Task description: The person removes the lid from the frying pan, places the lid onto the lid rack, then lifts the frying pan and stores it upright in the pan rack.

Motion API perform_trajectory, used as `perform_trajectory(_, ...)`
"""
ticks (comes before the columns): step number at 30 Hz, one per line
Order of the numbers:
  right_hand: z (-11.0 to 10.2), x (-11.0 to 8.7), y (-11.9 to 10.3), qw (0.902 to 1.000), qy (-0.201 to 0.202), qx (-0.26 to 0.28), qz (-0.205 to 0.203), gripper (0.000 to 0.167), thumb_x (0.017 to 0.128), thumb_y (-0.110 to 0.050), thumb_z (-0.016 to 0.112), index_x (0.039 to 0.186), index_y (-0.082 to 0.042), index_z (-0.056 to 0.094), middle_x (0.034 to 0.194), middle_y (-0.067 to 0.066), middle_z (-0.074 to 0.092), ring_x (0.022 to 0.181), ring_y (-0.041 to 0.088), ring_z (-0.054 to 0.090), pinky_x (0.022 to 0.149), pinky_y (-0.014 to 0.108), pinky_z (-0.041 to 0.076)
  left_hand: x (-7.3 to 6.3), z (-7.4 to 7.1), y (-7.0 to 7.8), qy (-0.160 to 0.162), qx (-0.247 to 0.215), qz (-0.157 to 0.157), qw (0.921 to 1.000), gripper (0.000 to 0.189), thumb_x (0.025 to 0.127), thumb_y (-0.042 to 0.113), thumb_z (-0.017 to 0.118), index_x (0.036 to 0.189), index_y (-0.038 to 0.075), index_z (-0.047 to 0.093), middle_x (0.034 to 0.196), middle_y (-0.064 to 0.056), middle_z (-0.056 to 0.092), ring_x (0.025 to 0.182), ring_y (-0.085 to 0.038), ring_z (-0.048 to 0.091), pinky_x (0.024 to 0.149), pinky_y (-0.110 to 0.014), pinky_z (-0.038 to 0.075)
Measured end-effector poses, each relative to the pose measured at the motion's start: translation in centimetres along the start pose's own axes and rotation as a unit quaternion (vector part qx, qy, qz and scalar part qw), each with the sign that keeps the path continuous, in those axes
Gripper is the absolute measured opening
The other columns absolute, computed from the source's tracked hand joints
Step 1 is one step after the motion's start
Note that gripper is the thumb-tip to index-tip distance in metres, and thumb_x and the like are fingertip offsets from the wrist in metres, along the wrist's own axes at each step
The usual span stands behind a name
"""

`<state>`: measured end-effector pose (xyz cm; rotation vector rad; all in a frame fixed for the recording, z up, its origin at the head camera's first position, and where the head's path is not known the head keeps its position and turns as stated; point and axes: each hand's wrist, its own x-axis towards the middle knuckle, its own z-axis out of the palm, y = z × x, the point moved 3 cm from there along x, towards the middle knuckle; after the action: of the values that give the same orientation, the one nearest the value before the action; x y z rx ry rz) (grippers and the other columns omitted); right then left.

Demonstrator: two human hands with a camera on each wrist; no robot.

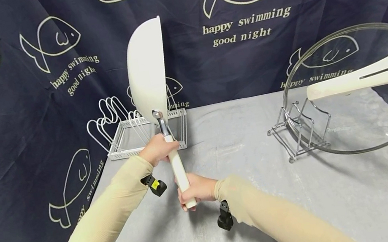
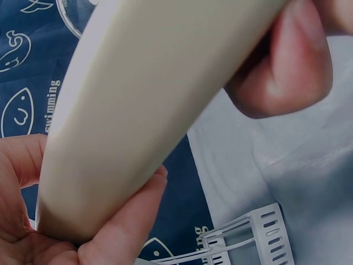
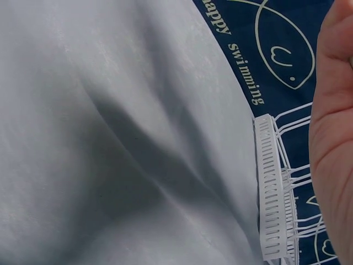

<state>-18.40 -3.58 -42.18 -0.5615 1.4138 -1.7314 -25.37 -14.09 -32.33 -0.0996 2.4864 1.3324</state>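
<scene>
A white pan (image 1: 147, 69) is held up on edge, its open side turned right and its long cream handle (image 1: 177, 166) slanting down. My left hand (image 1: 158, 149) grips the handle near its metal joint. Lower down, my right hand (image 1: 198, 188) grips near the handle's end. The left wrist view has the handle (image 2: 149, 105) close up, with the left hand (image 2: 124, 232) curled at it and fingers of the right hand (image 2: 292, 72) opposite. In the right wrist view only part of the right hand (image 3: 336, 132) shows. Behind the pan stands a white wire rack (image 1: 122, 152).
To the right, a large glass lid (image 1: 370, 117) with a long cream handle (image 1: 361, 73) stands in a small chrome rack (image 1: 297, 138). A grey cloth covers the table (image 1: 243, 138). A dark blue fish-print curtain (image 1: 183, 11) hangs behind and at the left.
</scene>
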Motion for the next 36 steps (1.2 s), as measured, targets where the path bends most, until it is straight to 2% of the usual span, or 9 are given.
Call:
perform_trajectory(3,0.1,0.0,0.2,1.0000,0.001,0.002,-0.001,0.063,0.071,0.008,0.051,0.128,0.007,0.026,0.067,0.006,0.058,0.055,0.016,0.059,0.047,0.027,0.046,0.0,0.1,-0.1,-0.003,-0.007,-0.002,1.0000,0.011,0.083,0.004,0.058,0.088,-0.003,0.052,0.081,-0.011,0.055,0.069,-0.019,0.059,0.069,-0.038,0.058)
perform_trajectory(7,0.2,0.0,0.4,1.0000,-0.003,0.004,-0.005,0.056,0.071,0.008,0.051,0.122,0.005,0.029,0.067,0.006,0.058,0.055,0.015,0.059,0.047,0.027,0.046,-0.2,0.2,-0.3,-0.006,-0.012,-0.004,0.9999,0.010,0.082,0.003,0.057,0.088,-0.003,0.051,0.081,-0.010,0.054,0.068,-0.019,0.059,0.069,-0.038,0.058)
perform_trajectory(14,0.4,0.0,1.1,0.9999,-0.008,0.009,-0.004,0.072,0.071,0.008,0.050,0.136,0.012,0.018,0.067,0.005,0.058,0.056,0.015,0.058,0.048,0.028,0.045,-0.3,0.4,-0.8,-0.010,-0.013,-0.011,0.9998,0.008,0.081,0.002,0.057,0.086,-0.001,0.051,0.080,-0.009,0.054,0.068,-0.018,0.059,0.067,-0.038,0.058)
perform_trajectory(20,0.5,0.1,1.3,0.9999,-0.003,0.010,-0.008,0.078,0.071,0.006,0.050,0.139,0.013,0.013,0.067,0.005,0.058,0.056,0.015,0.058,0.048,0.027,0.044,0.0,0.4,-1.2,-0.010,-0.017,-0.011,0.9997,0.010,0.081,0.002,0.057,0.088,-0.001,0.050,0.081,-0.010,0.054,0.069,-0.019,0.060,0.066,-0.038,0.058)
perform_trajectory(28,0.7,0.0,1.8,0.9997,-0.013,0.011,-0.017,0.060,0.072,0.007,0.050,0.126,0.009,0.025,0.065,0.005,0.059,0.054,0.014,0.058,0.047,0.027,0.045,-0.3,0.6,-1.5,-0.016,-0.008,-0.016,0.9997,0.011,0.082,0.002,0.057,0.090,-0.003,0.050,0.080,-0.011,0.056,0.068,-0.020,0.060,0.066,-0.038,0.058)
perform_trajectory(36,0.7,0.0,1.8,0.9997,-0.008,0.019,-0.016,0.055,0.072,0.007,0.050,0.122,0.006,0.027,0.066,0.005,0.058,0.055,0.015,0.058,0.046,0.027,0.045,-0.1,0.8,-1.5,-0.019,-0.012,-0.016,0.9996,0.014,0.082,0.003,0.057,0.091,-0.004,0.050,0.082,-0.011,0.056,0.070,-0.021,0.060,0.066,-0.039,0.058)
